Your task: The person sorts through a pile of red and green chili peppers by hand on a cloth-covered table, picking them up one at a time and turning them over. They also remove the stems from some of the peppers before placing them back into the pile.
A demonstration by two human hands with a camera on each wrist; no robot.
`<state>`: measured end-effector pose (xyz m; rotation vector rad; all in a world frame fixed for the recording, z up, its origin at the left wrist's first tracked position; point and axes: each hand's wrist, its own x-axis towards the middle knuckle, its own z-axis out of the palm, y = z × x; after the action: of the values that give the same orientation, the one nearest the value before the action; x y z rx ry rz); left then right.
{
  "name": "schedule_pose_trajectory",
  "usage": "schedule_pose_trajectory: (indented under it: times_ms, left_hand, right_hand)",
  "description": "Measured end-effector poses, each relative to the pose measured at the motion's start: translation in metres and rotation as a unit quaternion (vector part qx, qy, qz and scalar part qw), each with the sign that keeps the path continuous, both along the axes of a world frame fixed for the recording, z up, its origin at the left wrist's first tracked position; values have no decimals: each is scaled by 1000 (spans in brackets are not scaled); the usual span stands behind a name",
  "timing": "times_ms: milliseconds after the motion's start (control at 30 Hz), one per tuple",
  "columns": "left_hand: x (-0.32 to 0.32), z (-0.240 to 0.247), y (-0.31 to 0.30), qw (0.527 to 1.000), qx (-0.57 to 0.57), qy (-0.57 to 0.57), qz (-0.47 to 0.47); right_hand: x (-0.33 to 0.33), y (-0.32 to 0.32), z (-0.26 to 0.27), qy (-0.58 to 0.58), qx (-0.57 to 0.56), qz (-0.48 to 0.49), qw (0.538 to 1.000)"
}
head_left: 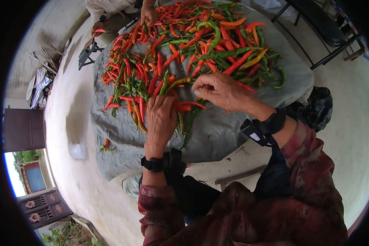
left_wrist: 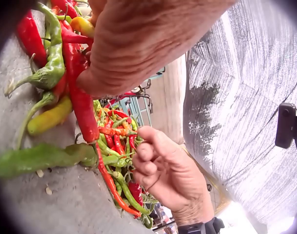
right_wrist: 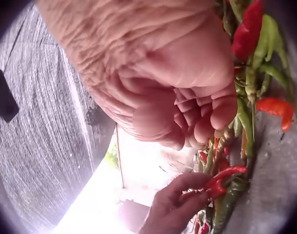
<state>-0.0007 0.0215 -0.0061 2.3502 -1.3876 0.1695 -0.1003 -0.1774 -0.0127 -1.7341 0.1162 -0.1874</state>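
Note:
My left hand [head_left: 160, 117] lies over the near edge of a pile of chili peppers [head_left: 158, 61], its fingers reaching among them. In the left wrist view its thumb presses against a red chili pepper [left_wrist: 81, 100]; the right wrist view shows red pepper [right_wrist: 224, 181] between the thumb and fingers. Across from it, my right hand [head_left: 225, 92] hovers at the pile's near right side, fingers loosely curled with nothing visible in them. A yellowish-brown pepper [head_left: 178, 83] lies between the two hands. Green and red peppers [left_wrist: 46, 66] surround the left hand.
The pile sits on a grey cloth [head_left: 123, 141] over a raised surface. Another person's hand [head_left: 149, 15] reaches into the far side, and their other hand holds a red pepper [head_left: 100, 30]. A black chair [head_left: 315, 20] stands right, near a black plastic bag [head_left: 319, 107].

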Motion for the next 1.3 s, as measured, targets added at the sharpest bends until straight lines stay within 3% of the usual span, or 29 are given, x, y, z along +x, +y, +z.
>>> schedule_pose_trajectory:
  times_ms: [67,133,200,433,533,600,733,800,900,933,1000,1067,1133,1300]
  left_hand:
    - [1,-2,1,1000,-1,1,2]
    - [1,-3,2,1000,-3,2,4]
    - [1,-3,3,1000,-12,8,-1]
    - [7,1,15,999,-40,15,27]
    - [18,4,32,996,-37,42,73]
    - [23,5,39,993,-44,36,106]
    - [16,15,36,991,-24,43,127]
    - [13,13,32,993,-24,44,109]
    - [8,12,21,995,-38,50,77]
    - [6,13,17,995,-52,54,65]
    - [4,11,12,996,-31,51,61]
    - [4,5,9,997,-10,49,57]
    - [5,-4,8,999,23,-31,18]
    - [5,-7,4,998,31,-38,25]
  right_hand:
    - [-1,9,-7,-56,-254,22,965]
    - [-5,17,-11,-77,-310,-1,947]
    - [-5,21,-11,-39,-408,50,911]
    - [7,28,-12,-20,-422,-11,907]
    - [8,14,0,4,-324,7,946]
    - [6,5,-1,-7,-195,16,981]
    - [2,-10,7,-29,-155,18,987]
    - [-2,-17,18,28,-120,20,992]
    - [-3,-27,23,60,186,-27,980]
    - [-2,-30,22,59,186,-29,980]
    - [-2,-34,21,3,395,-48,917]
    - [-2,-32,23,1,394,-60,917]
    - [-3,-30,25,20,365,-41,930]
    - [-3,-33,25,-2,396,-49,917]
